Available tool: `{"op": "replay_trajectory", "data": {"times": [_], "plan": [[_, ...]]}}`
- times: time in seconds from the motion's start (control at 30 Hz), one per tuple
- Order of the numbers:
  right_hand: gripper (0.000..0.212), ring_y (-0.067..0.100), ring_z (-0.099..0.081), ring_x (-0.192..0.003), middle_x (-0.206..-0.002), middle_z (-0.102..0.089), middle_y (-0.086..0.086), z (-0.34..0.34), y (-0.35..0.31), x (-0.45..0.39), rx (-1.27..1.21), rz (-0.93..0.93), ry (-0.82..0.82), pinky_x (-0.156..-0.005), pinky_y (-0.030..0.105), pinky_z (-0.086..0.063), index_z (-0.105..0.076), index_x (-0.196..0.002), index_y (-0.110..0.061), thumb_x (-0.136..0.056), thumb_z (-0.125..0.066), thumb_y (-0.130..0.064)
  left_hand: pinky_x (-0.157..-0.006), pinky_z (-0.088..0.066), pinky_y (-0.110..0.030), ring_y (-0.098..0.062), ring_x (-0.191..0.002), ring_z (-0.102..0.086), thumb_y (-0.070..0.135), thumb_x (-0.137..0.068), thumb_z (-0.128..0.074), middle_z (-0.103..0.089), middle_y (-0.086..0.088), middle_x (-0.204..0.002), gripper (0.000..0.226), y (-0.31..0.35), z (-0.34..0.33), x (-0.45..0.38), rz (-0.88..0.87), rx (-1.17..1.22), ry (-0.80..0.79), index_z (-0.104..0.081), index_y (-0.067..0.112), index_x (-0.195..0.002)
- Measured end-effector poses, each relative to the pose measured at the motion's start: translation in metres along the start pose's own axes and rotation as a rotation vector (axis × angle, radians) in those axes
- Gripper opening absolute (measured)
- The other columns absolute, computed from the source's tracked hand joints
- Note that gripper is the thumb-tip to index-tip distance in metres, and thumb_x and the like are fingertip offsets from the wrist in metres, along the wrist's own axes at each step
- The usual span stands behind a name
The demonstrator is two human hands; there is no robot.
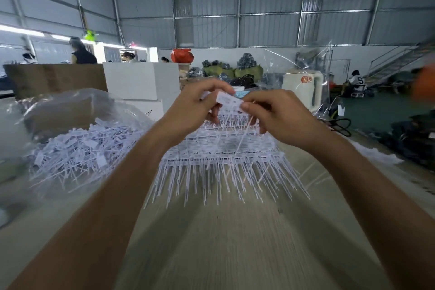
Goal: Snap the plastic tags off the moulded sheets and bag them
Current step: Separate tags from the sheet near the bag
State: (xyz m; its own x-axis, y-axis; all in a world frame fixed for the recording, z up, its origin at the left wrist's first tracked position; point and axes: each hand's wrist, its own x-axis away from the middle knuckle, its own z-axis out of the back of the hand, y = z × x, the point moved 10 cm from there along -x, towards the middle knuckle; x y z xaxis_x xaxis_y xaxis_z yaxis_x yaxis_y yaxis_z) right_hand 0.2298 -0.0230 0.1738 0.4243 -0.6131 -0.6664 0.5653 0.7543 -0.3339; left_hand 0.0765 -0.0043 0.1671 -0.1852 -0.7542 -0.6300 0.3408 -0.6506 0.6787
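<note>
Clear bag [68, 110], left of the stacked moulded sheets [221, 146]: mouth open, heaped with loose white tags. Left hand [200, 106], above the sheets' far edge: fingers curled, pinching the left end of one tag [229, 101]. Tag: long axis running left to right between both hands, its thin tail hanging toward the sheets. Right hand [280, 115]: thumb and fingers pinching the tag's right end. Table [211, 242]: bare run nearer than the sheets; the bag lies nearer the left hand.
</note>
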Motion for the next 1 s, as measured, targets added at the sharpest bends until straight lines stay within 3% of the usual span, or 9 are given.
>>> {"op": "replay_trajectory", "data": {"times": [0.07,0.17,0.27,0.33,0.43,0.53,0.73,0.8,1.0], "plan": [[0.015,0.004,-0.06,-0.048,-0.067,-0.066,-0.005,0.008,0.004,-0.001,-0.07,-0.03,0.053,-0.054,0.022,-0.052,-0.07,-0.097,-0.019,-0.102,-0.057,-0.023,-0.057,-0.047,-0.025,-0.01,-0.066,-0.053,0.036,-0.106,-0.045,-0.06,0.004,-0.075,0.032,-0.001,-0.013,-0.002,0.052,0.083,-0.023,-0.071,0.018,-0.111],[0.017,0.007,-0.06,-0.048,-0.066,-0.067,-0.002,0.011,0.008,0.0,-0.14,-0.045,0.048,-0.053,0.024,-0.053,-0.071,-0.095,-0.014,-0.102,-0.058,-0.022,-0.052,-0.041,-0.022,-0.007,-0.06,-0.051,0.065,-0.093,-0.04,-0.058,0.007,-0.07,0.06,-0.002,-0.022,-0.002,0.12,0.186,-0.057,-0.07,0.016,-0.108],[0.019,0.01,-0.06,-0.05,-0.063,-0.066,-0.005,-0.004,0.003,0.001,-0.144,-0.006,-0.072,-0.059,0.031,-0.055,-0.072,-0.089,-0.014,-0.1,-0.061,-0.023,-0.056,-0.04,-0.018,0.003,-0.056,-0.047,0.038,-0.102,-0.053,-0.054,0.014,-0.065,0.033,0.025,-0.017,0.0,-0.158,-0.168,-0.003,-0.063,0.011,-0.086],[0.021,0.011,-0.06,-0.05,-0.06,-0.064,-0.007,-0.013,0.002,0.001,-0.137,0.011,-0.118,-0.061,0.033,-0.054,-0.07,-0.084,-0.014,-0.1,-0.062,-0.024,-0.061,-0.041,-0.027,0.002,-0.056,-0.046,0.029,-0.102,-0.057,-0.05,0.01,-0.06,0.033,0.029,-0.017,-0.001,-0.201,-0.318,0.054,-0.055,0.014,-0.073],[0.018,0.008,-0.058,-0.052,-0.062,-0.063,-0.01,-0.015,0.002,0.001,-0.165,0.032,-0.144,-0.059,0.026,-0.05,-0.069,-0.084,-0.012,-0.098,-0.065,-0.023,-0.052,-0.04,-0.026,-0.007,-0.047,-0.048,0.035,-0.101,-0.059,-0.054,0.005,-0.054,0.036,0.016,-0.019,-0.001,-0.084,-0.211,0.041,-0.055,0.017,-0.069],[0.013,0.004,-0.058,-0.055,-0.065,-0.063,-0.015,-0.017,0.002,0.003,-0.173,0.05,-0.183,-0.057,0.021,-0.049,-0.073,-0.093,-0.012,-0.096,-0.067,-0.023,-0.043,-0.033,-0.02,-0.015,-0.045,-0.047,0.04,-0.1,-0.058,-0.059,-0.006,-0.058,0.035,0.005,-0.03,0.005,0.04,0.003,-0.08,-0.065,0.012,-0.082],[0.027,0.025,-0.06,-0.07,-0.074,-0.066,0.01,-0.019,0.006,0.003,0.045,0.056,-0.076,-0.072,0.044,-0.051,-0.068,-0.085,-0.006,-0.098,-0.064,-0.029,-0.044,-0.03,-0.019,-0.013,-0.04,-0.039,0.042,-0.101,-0.056,-0.057,-0.007,-0.055,0.044,0.0,-0.029,0.001,0.125,-0.126,0.029,-0.068,0.003,-0.085],[0.026,0.027,-0.056,-0.072,-0.074,-0.063,0.007,-0.021,0.005,0.004,0.136,0.07,-0.049,-0.073,0.046,-0.049,-0.066,-0.085,-0.009,-0.099,-0.062,-0.031,-0.045,-0.028,-0.02,-0.017,-0.044,-0.038,0.042,-0.101,-0.057,-0.055,-0.014,-0.059,0.048,-0.007,-0.029,0.001,0.212,-0.127,0.043,-0.064,-0.002,-0.083],[0.027,0.025,-0.059,-0.084,-0.092,-0.063,0.0,-0.021,-0.022,0.012,0.394,0.246,0.022,-0.064,0.034,-0.042,-0.072,-0.098,-0.013,-0.101,-0.058,-0.035,-0.038,-0.022,-0.015,-0.01,-0.032,-0.033,0.035,-0.1,-0.059,-0.048,0.001,-0.041,0.04,-0.039,-0.021,0.009,0.459,0.062,0.047,-0.061,0.008,-0.07]]}}
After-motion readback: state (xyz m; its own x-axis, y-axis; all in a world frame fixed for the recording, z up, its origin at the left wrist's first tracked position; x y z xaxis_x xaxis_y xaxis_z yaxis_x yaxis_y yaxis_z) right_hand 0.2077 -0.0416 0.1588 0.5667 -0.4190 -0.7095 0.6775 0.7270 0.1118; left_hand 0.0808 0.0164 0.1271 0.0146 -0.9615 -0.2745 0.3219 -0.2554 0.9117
